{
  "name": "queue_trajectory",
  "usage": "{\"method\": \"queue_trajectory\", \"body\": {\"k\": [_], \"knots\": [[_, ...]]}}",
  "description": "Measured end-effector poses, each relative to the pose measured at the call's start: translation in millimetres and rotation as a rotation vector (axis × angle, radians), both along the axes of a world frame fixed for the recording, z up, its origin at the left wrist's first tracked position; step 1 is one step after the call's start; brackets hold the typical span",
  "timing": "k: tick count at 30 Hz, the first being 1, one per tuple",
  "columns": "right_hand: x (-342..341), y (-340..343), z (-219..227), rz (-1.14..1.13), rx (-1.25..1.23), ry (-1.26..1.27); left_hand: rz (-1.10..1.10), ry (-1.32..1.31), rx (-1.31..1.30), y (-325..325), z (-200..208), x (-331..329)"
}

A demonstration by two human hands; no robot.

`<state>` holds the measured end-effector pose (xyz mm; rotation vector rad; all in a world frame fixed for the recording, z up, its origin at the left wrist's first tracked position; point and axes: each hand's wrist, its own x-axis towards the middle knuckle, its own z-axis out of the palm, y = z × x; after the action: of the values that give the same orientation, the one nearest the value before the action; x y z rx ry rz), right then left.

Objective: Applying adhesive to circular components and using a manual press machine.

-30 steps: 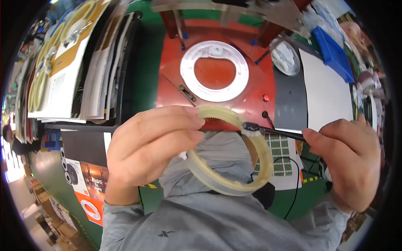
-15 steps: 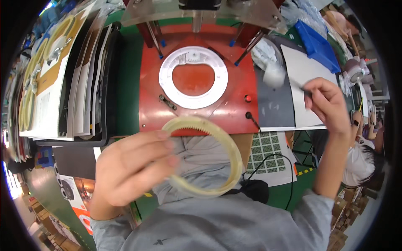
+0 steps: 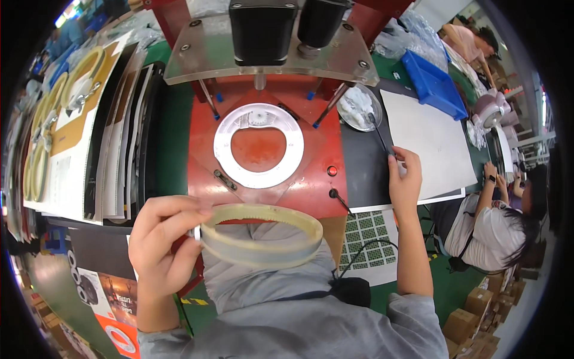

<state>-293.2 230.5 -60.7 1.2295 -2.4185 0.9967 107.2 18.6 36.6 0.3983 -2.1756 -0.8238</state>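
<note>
My left hand [image 3: 164, 239] pinches the left side of a pale yellow plastic ring gear [image 3: 263, 256], held tilted above my lap with teeth along its inner wall. A small white bit shows beside those fingertips; I cannot make out what it is. In my right hand [image 3: 406, 179] is a thin dark stick [image 3: 382, 142], gripped near its lower end. Its far tip reaches into a round dish [image 3: 378, 112] of white paste [image 3: 356, 105]. Between the hands and beyond them, a white ring-shaped part [image 3: 259, 179] with a small gear lies on the red machine base [image 3: 323, 197].
A clear plate with black motors [image 3: 263, 33] overhangs the red base on posts. Upright boards [image 3: 72, 161] with yellow rings stand left. Right of the base lie a white sheet [image 3: 424, 137] and a blue tray [image 3: 433, 84]. Another person [image 3: 493, 233] sits at far right.
My right hand has moved left and down, bringing the stick's tip into the dish. The ring gear has tipped flatter in my left hand. The whole view has shifted, showing more of the machine.
</note>
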Motion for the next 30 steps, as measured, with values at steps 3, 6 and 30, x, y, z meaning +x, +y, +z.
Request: {"method": "queue_trajectory", "body": {"k": [3,6,30], "knots": [[28,-19,31,0.045,-0.107,-0.035,0.071,-0.049,0.090,-2,2,0],[71,-39,71,0.206,-0.236,0.016,0.111,-0.016,0.385,-2,6,-16],[134,-135,110,0.771,0.287,-0.072,0.338,0.001,0.057,-13,-50,-68]]}}
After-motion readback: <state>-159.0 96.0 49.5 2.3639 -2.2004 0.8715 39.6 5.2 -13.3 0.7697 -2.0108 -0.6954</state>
